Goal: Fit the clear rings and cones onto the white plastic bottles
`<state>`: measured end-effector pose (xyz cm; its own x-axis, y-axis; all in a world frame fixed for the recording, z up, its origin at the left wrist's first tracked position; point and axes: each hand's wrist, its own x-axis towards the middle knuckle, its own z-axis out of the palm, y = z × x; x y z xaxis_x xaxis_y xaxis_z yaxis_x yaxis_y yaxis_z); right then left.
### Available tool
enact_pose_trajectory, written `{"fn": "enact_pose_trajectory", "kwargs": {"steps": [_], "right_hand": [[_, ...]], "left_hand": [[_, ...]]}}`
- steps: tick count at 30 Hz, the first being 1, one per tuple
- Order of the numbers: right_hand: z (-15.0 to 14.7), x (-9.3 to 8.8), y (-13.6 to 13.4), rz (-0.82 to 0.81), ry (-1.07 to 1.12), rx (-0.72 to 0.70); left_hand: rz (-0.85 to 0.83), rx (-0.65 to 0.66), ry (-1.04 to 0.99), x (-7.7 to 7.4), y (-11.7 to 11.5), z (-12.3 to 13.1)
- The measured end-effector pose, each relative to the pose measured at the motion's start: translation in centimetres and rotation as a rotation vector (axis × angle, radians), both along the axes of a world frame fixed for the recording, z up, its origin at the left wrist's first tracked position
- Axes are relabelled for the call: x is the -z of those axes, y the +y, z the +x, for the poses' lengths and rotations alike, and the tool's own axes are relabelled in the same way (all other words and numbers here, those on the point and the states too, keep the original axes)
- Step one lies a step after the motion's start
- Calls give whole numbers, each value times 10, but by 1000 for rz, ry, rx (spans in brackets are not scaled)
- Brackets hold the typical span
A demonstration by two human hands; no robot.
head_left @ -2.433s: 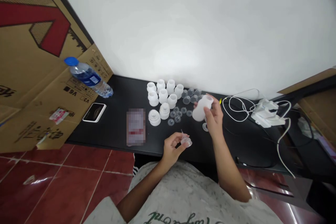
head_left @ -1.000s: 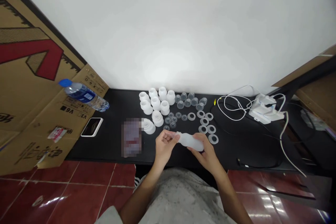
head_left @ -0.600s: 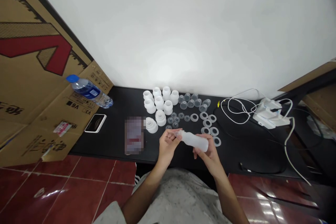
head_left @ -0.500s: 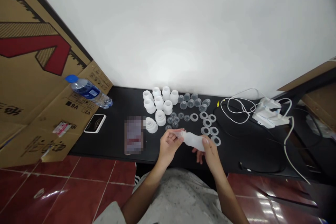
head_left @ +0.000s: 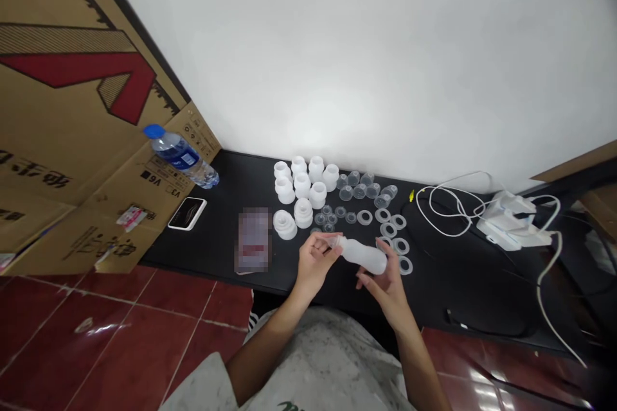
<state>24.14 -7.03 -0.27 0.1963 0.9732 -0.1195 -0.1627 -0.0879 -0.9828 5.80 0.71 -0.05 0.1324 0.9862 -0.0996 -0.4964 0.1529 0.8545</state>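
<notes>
A frosted white baby bottle (head_left: 362, 255) lies tilted between my hands above the front of the black table, its narrow end to the left. My left hand (head_left: 315, 262) is closed round the neck, pinching a clear tip that its fingers partly hide. Loosely round the bottle's base is my right hand (head_left: 388, 279), fingers on the far side and the thumb lower on the near side. Beyond the bottle lie small clear teats (head_left: 330, 217). Several translucent rings (head_left: 401, 245) are just behind and right of my right hand, some partly covered.
White bottle collars (head_left: 302, 185) stand in a group, with clear domed caps (head_left: 359, 191) beside them. To the left are a pixelated flat item (head_left: 254, 241), a phone (head_left: 187, 214), a water bottle (head_left: 182, 157) and a cardboard box (head_left: 96, 160). White cables and a power strip (head_left: 504, 221) occupy the right.
My right hand has turned round the bottle's base: its thumb has come off the top to the near side. My left hand keeps its hold at the neck. The view has shifted slightly.
</notes>
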Motion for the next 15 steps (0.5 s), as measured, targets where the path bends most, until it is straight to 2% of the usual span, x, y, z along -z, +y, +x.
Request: {"fn": "enact_pose_trajectory", "kwargs": {"steps": [2, 5, 9, 13, 15], "right_hand": [[2, -1, -1, -17, -6, 22], [4, 1, 1, -107, 35, -31], [2, 6, 6, -51, 81, -49], [-1, 10, 9, -211, 150, -78], [-2, 9, 9, -154, 153, -29]], "left_hand": [[-6, -1, -7, 0, 0, 0], [0, 5, 0, 2, 0, 1], [-51, -57, 19, 5, 1, 3], [-36, -42, 23, 6, 0, 3], [-24, -42, 35, 6, -1, 3]]}}
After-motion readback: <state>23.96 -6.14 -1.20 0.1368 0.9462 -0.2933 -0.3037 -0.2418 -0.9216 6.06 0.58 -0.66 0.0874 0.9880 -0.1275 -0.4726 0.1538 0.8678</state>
